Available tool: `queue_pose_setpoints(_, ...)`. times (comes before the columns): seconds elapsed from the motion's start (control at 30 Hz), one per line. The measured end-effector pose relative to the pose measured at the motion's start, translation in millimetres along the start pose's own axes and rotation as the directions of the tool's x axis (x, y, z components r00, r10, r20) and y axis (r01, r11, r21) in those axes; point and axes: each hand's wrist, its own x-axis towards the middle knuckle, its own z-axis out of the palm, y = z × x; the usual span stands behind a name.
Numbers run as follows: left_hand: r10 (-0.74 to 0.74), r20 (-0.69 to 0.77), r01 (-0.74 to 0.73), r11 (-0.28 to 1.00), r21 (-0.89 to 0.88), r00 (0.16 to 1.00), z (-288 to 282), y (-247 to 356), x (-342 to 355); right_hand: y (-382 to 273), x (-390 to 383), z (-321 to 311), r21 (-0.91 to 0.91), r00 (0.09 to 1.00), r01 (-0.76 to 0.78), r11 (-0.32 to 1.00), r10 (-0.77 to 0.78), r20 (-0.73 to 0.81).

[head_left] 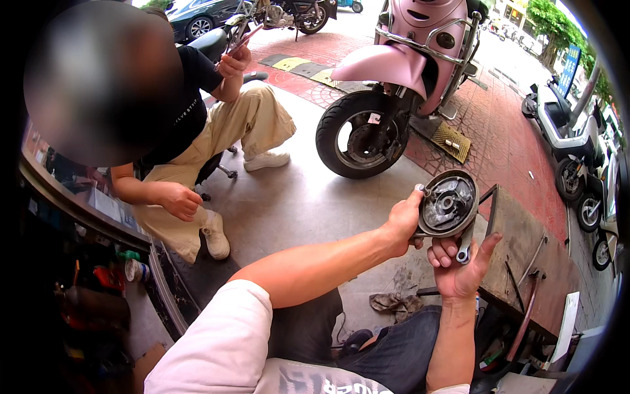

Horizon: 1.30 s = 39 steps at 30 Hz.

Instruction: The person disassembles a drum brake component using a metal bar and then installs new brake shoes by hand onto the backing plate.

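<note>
A round, dark metal brake hub (450, 205) with a raised rim is held up in front of me, its open face toward me. My left hand (405, 224) is closed on its left edge, thumb on the rim. Just below the hub, my right hand (461, 270) is palm up with curled fingers around a silver ring wrench (464, 253), its thumb sticking out to the right. The wrench's ring end points down toward my palm; its upper part is close to the hub's lower right edge, and I cannot tell whether they touch.
A worn workbench (518, 249) with rods and a hammer-like tool stands at my right. Ahead is a pink scooter (394, 72). A seated person (190, 111) at left holds a phone. A dirty rag (395, 306) lies on the floor; parked scooters (571, 144) line the far right.
</note>
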Motion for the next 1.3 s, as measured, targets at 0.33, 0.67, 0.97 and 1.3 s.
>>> queue_pose_setpoints(0.33,-0.155,0.367,0.168,0.986,-0.003,0.917,7,-18,13,-6,4,-22,-0.086,0.977,0.168,0.982,-0.155,0.147)
queue_pose_setpoints(0.67,-0.065,0.228,0.054,0.997,0.053,0.971,11,-17,19,-20,-2,-42,-0.251,0.976,0.213,0.944,-0.191,0.109)
queue_pose_setpoints(0.97,-0.174,0.082,0.17,0.984,0.057,0.981,14,-49,32,-65,-7,-138,-0.796,0.835,0.171,0.581,-0.514,-0.196)
queue_pose_setpoints(1.3,-0.181,0.076,0.164,0.967,0.193,0.981,35,-71,37,-177,-67,-238,-0.742,0.603,-0.657,-0.136,-0.686,-0.408)
